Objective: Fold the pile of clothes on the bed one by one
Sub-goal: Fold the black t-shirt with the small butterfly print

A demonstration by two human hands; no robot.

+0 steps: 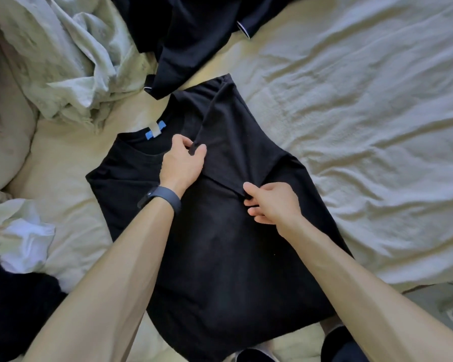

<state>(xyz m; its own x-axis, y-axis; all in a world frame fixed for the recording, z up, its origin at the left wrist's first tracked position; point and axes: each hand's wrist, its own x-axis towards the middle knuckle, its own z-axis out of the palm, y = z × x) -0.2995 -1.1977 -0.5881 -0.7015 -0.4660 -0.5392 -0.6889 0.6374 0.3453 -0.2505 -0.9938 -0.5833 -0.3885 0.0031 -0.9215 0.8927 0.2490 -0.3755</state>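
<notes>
A black T-shirt (215,246) lies spread flat in the middle of the bed, collar toward the upper left with a blue and white label (155,129) showing. Its right sleeve is folded over onto the chest. My left hand (184,161), with a dark band on the wrist, pinches one corner of that sleeve's hem. My right hand (270,203) pinches the hem's other corner, lower and to the right. Both hands are over the shirt's upper body.
More dark clothes (194,35) lie bunched at the top. A crumpled pale green sheet (71,56) fills the upper left. White cloth (26,241) and a black garment (16,304) sit at the lower left. The wrinkled bedsheet (364,113) stretches to the right.
</notes>
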